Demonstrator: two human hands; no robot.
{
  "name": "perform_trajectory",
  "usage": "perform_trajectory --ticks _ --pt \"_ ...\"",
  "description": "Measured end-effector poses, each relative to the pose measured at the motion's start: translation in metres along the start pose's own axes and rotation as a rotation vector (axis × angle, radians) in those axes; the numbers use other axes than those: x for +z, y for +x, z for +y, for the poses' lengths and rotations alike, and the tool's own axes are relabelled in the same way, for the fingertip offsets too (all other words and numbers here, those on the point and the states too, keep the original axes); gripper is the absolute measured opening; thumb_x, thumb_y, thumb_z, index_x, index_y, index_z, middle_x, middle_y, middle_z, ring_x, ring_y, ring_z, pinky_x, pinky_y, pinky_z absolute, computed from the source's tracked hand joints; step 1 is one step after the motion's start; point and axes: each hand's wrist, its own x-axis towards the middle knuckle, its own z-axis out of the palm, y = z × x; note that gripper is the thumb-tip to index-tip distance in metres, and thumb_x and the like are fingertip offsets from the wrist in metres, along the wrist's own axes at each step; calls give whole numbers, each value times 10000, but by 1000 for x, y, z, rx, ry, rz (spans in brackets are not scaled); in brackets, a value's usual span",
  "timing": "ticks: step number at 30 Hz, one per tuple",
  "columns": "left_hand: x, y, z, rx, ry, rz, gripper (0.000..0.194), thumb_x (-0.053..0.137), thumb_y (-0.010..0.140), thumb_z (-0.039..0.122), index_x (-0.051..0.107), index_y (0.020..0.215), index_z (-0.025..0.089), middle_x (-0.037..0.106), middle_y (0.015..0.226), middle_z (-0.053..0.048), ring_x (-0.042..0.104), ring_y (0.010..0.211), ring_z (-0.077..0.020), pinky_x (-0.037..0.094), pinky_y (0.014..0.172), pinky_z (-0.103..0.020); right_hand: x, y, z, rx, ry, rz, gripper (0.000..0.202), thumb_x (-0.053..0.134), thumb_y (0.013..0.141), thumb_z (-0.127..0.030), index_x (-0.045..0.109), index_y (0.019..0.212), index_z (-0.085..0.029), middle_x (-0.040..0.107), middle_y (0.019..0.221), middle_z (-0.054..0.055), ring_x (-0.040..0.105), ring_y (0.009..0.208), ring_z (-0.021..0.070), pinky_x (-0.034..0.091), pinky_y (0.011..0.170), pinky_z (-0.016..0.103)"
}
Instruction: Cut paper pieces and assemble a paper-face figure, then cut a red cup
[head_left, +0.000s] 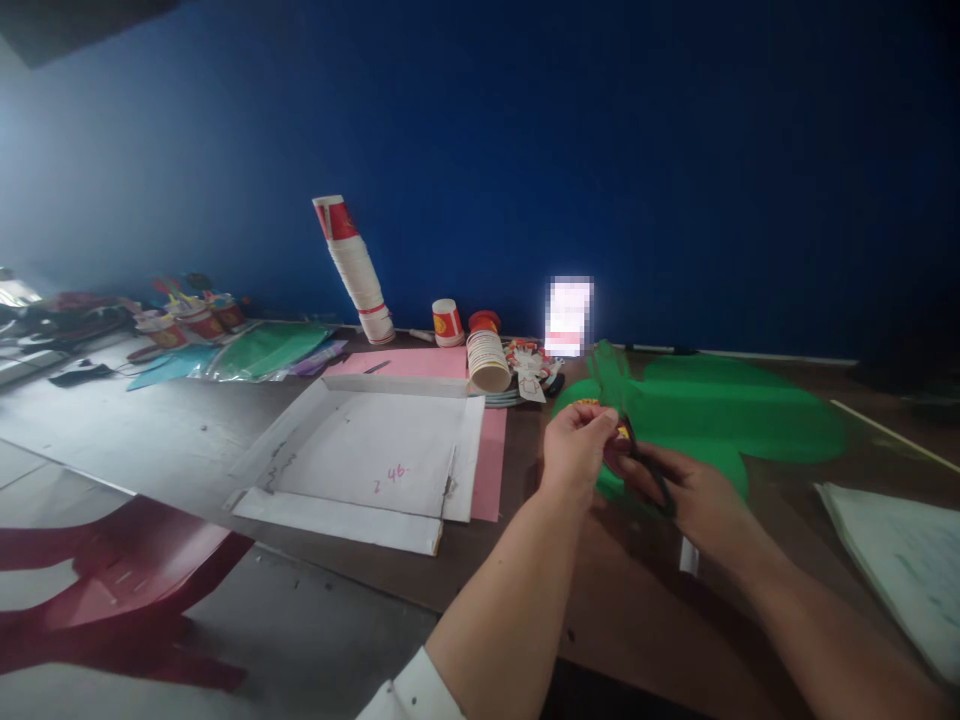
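My left hand [574, 450] is closed in a pinch around a small red and yellow piece [622, 433], which looks like part of a printed paper cup. Scissors with black handles [658, 488] are in my right hand [701, 505], their blades up against the piece. The fingers and the motion blur partly hide where blades and piece meet. Behind both hands lies a large green sheet with rounded lobes [750, 405] on the brown table.
A shallow white cardboard box lid [375, 450] lies left of my hands over pink paper [491, 470]. A tall leaning stack of paper cups [356, 270] and a lit phone screen [568, 315] stand along the blue wall. A red chair [127, 570] is at the lower left.
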Motion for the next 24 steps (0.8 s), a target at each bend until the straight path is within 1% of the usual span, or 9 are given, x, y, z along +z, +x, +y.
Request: perform_trajectory --ticks 5,8,10,13,16,19,24 --pt "-1 -1 3 12 88 24 136 684 706 183 576 635 143 557 561 8 498 488 -76 382 500 -197 3 -5 -8 38 90 -10 550 726 715 -587 755 1120 -216 635 664 14 543 600 158 446 539 264" --pt "0 -2 4 10 106 35 123 676 713 164 583 637 140 561 563 8 500 482 -76 375 489 -192 3 -6 -12 24 101 -4 578 760 658 -604 771 1082 -211 650 683 25 553 608 165 450 534 266" --pt "1 -3 5 7 107 41 124 683 711 155 583 640 140 566 571 7 504 483 -76 376 486 -189 3 -5 -10 33 128 -3 591 774 645 -596 769 1091 -209 656 693 30 564 617 172 460 540 273" --pt "2 -3 4 9 133 40 121 684 713 142 586 642 141 568 570 9 502 485 -72 379 489 -183 3 -3 -4 39 160 11 572 762 682 -577 755 1125 -215 658 709 28 568 629 168 462 552 270" --pt "2 -3 3 3 153 30 116 667 732 139 591 644 141 567 567 11 494 485 -66 379 491 -178 3 -2 -1 34 147 4 553 758 693 -570 752 1126 -226 663 731 24 572 655 170 465 573 270" --pt "2 -3 3 2 152 27 113 664 740 142 594 651 139 574 574 10 490 487 -64 380 494 -177 2 -2 -4 23 132 6 562 760 674 -584 759 1106 -226 659 718 21 580 676 183 472 591 280" --pt "2 -5 4 -5 160 28 129 657 742 147 586 635 143 548 540 21 473 476 -64 377 499 -181 2 -1 -5 9 96 23 582 759 649 -609 770 1073 -210 645 684 20 553 639 178 463 581 291"
